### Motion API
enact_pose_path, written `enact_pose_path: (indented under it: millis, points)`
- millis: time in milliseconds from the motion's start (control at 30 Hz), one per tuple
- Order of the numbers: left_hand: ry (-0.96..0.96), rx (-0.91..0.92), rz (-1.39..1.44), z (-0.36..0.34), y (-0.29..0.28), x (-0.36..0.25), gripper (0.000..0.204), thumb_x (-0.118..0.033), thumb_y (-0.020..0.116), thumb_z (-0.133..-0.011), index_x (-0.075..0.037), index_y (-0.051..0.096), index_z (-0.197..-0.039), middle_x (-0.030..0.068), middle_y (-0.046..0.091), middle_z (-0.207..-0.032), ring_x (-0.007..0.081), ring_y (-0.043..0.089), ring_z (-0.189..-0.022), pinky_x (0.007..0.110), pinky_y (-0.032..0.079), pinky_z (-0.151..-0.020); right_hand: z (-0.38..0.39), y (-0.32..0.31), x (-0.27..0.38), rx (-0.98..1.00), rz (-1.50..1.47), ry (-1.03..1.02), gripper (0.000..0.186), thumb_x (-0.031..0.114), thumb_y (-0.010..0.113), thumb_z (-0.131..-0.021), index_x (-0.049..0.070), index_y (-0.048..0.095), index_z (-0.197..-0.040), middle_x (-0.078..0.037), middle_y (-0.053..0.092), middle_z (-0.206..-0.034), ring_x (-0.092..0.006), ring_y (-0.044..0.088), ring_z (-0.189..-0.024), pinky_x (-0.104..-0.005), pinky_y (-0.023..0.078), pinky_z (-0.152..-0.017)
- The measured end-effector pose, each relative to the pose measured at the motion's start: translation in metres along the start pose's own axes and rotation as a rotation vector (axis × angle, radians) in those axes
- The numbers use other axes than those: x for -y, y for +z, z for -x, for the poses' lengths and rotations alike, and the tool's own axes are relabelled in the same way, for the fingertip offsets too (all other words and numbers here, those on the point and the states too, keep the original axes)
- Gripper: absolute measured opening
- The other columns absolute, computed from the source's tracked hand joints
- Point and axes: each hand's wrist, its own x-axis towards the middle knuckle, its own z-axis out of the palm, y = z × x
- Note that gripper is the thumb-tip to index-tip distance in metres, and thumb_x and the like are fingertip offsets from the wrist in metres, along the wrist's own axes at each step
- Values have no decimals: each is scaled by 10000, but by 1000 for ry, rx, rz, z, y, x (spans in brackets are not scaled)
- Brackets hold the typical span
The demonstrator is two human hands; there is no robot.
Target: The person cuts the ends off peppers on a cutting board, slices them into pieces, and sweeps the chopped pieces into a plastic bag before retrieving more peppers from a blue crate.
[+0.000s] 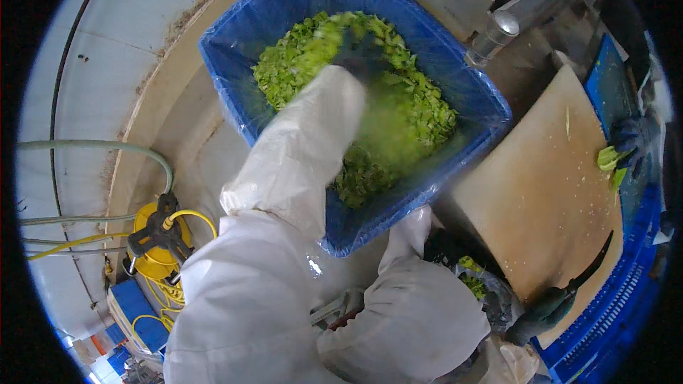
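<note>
My left hand (359,57), in a dark glove, is deep in chopped leafy greens (420,99) inside a blue bin (480,96) lined with clear plastic. Motion smears its fingers, and the long white sleeve (292,142) crosses the bin's near side. My right arm (402,291), also in white, reaches the bin's lower right edge; that hand is hidden, so its grip cannot be seen.
Right: a worn cutting board (533,171), blue crate (605,320), another person's gloved hand (633,142) with celery, and a gloved hand, apparently a co-worker's, holding a knife (590,267). Left: yellow hose reel (153,242), hoses. A metal post (491,39) stands behind.
</note>
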Motion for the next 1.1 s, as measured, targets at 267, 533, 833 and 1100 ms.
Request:
enact_pose_path:
  millis: [267,533,833,1100]
  points:
    - [222,-390,-1970,113,-121,-174,485,-547,317,-903,-310,418,-1314,15,313,-1437,273,241,-1336,588,186,-1053,14,14,17,99,-122,182,354,204,473,-962,-36,496,-1221,-150,576,-1078,-189,562,-874,-293,476,-722]
    - [117,-298,-1849,197,-53,-145,493,-522,374,-888,-258,443,-1298,48,372,-1371,271,316,-1260,550,251,-1002,5,19,10,44,-92,-43,340,225,500,-949,-38,539,-1161,-128,615,-980,-197,573,-816,-289,468,-712]
    - [10,20,-2097,141,30,-54,506,-495,438,-871,-199,471,-1279,85,438,-1296,268,399,-1174,508,325,-946,4,19,23,105,-143,113,310,189,502,-948,-15,522,-1181,-71,594,-955,-111,533,-788,-239,442,-689]
    - [-21,138,-2372,33,-11,19,521,-470,495,-855,-146,496,-1263,117,496,-1230,266,474,-1097,470,390,-895,8,15,29,108,-87,37,309,188,489,-949,-46,534,-1146,-114,596,-996,-144,551,-830,-251,460,-713]
